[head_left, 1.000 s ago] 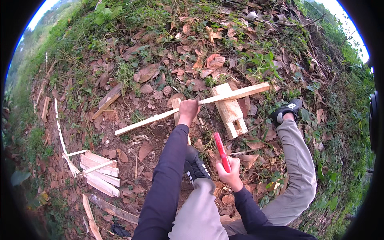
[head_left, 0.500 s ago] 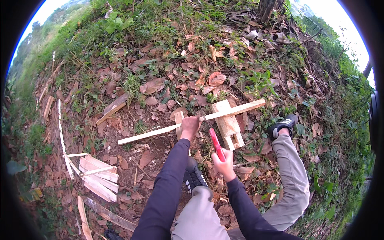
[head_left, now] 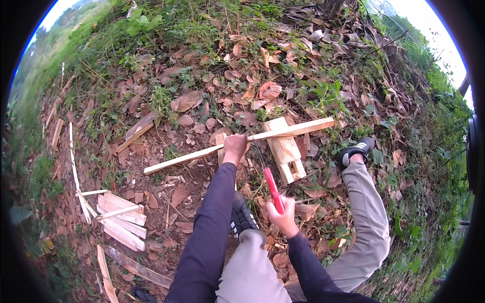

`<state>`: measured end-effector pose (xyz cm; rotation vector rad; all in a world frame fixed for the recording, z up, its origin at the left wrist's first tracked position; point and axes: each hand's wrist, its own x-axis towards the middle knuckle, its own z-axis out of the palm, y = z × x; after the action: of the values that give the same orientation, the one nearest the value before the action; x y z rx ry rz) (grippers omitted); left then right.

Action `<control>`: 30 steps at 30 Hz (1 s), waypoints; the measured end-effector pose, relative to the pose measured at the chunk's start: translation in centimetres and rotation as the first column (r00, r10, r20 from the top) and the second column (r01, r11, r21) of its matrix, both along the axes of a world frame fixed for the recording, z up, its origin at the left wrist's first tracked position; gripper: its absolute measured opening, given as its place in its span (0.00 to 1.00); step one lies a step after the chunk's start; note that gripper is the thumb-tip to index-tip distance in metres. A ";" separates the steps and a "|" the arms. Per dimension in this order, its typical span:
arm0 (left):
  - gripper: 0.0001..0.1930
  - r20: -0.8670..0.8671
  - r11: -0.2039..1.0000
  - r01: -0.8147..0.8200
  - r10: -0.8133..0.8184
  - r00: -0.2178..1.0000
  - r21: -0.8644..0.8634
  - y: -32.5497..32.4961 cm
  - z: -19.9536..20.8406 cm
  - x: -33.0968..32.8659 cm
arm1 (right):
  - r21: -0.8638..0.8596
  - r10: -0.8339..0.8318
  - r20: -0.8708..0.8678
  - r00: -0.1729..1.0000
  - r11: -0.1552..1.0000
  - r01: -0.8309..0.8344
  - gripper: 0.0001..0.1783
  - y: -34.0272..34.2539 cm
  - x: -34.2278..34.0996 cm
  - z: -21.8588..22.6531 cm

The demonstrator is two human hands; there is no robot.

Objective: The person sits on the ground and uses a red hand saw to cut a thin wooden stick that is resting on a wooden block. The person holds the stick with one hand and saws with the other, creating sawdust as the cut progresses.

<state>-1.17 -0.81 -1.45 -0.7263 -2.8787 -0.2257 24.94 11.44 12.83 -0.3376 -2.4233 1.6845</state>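
Note:
My left hand is wrapped round the middle of a long, pale wooden strip, pressing it down. On the right, that strip lies across a thick wooden block with a slot cut in its near end. Close to my left hand, a narrow upright piece of wood crosses under the strip. In my closed right hand is the red handle of a saw. Its thin dark blade, hard to make out, runs up to the strip just right of my left hand.
Several cut boards are stacked on the left, near a long thin strip. A plank lies farther off, and another board at lower left. Dry leaves and weeds cover the sloping ground. My shoes flank the work.
My right hand has drawn the saw slightly back toward me. My left hand keeps its grip on the strip. The whole view has shifted a little.

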 end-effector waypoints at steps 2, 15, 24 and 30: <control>0.15 0.002 0.999 -0.006 0.006 1.000 0.043 0.5 -0.3 2.6 | -0.011 -0.006 -0.095 0.995 1.000 0.005 0.15 -0.5 3.7 1.8; 0.16 0.067 0.997 0.065 -0.067 0.995 0.036 1.1 0.5 1.7 | -0.078 -0.032 0.049 0.998 0.996 0.036 0.12 0.6 0.8 0.1; 0.15 0.052 0.999 0.033 -0.033 0.998 0.008 0.7 -0.1 1.8 | -0.045 -0.022 -0.029 0.999 0.999 0.021 0.11 -0.1 4.6 0.7; 0.14 0.068 1.000 0.000 -0.001 0.998 0.010 0.9 -0.4 0.7 | -0.080 -0.058 0.079 0.995 0.995 0.064 0.13 0.1 -0.1 0.4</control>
<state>-0.49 0.06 -1.83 -0.7318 -2.9389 -0.2703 24.80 11.50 13.20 -0.4914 -2.3743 1.7795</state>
